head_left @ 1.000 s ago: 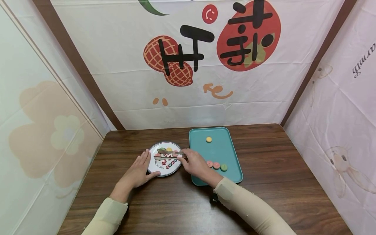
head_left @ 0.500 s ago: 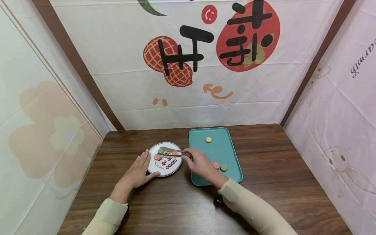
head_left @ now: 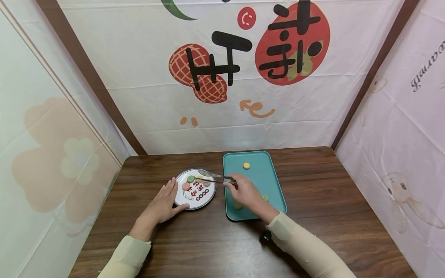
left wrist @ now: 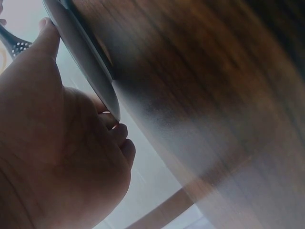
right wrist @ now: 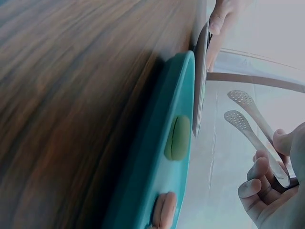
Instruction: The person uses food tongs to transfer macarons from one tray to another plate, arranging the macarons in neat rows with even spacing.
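My right hand (head_left: pixel 245 191) holds metal tongs (head_left: pixel 215 177), whose perforated tips are spread apart above the right part of a white plate (head_left: pixel 205 202). In the right wrist view nothing sits between the tips of the tongs. On the plate lie a green macaron (head_left: pixel 191 179), a pink macaron (head_left: pixel 186 186), and, partly behind the tongs, a yellow macaron (head_left: pixel 199 177) and another pink macaron (head_left: pixel 207 183). My left hand (head_left: pixel 160 202) rests against the plate's left and near rim, fingers and thumb extended.
A teal tray (head_left: pixel 257 179) stands right of the plate, under my right hand. It holds a yellow macaron (head_left: pixel 246 165) at the back, and a green macaron (right wrist: pixel 177 138) and a pink macaron (right wrist: pixel 165 210) nearer the front. My right hand hides part of the tray.
My right hand has drawn the tongs rightward across the plate, and it now covers more of the tray. The macarons on the plate and my left hand have stayed in place.
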Motion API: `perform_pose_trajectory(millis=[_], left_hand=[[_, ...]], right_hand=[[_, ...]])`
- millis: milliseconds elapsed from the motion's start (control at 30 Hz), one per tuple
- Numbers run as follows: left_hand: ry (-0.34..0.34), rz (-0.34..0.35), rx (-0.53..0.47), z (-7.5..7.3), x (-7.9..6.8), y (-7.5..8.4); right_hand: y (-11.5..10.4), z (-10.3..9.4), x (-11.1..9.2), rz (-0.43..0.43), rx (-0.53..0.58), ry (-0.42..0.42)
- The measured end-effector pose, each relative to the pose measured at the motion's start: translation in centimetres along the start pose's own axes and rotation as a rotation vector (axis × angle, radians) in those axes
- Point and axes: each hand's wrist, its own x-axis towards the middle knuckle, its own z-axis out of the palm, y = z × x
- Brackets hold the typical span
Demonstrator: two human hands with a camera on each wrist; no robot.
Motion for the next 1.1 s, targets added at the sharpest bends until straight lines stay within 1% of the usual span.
perform_pose_trajectory(millis=[200,533,667,767,900,1000,1100], left_hand=[[0.003,-0.003,-0.005,0.0,0.0,0.0],[0.001,-0.005,-0.004,0.2,0.2,-0.1],[0.0,-0.006,-0.005,0.2,0.1,-0.1],[-0.002,-0.008,-0.008,0.2,0.2,0.0],[-0.003,-0.012,-0.011,0.3,0.2,0.0],[-0.009,-0.014,-0.011,0.3,0.2,0.0],[-0.023,-0.022,-0.012,0.2,0.2,0.1]], right_hand=[[0.4,-0.8,-0.2,0.01,-0.009,0.024],[1.5,-2.1,-0.7,0.026,0.02,0.037],[1.9,-2.6,-1.0,0.052,0.019,0.038],[2.3,-2.9,-1.2,0.083,0.063,0.032],[2.7,-3.2,-1.5,0.093,0.075,0.052],[3.1,-3.4,-1.6,0.077,0.03,0.087],[3.4,-3.8,-1.8,0.076,0.023,0.104]])
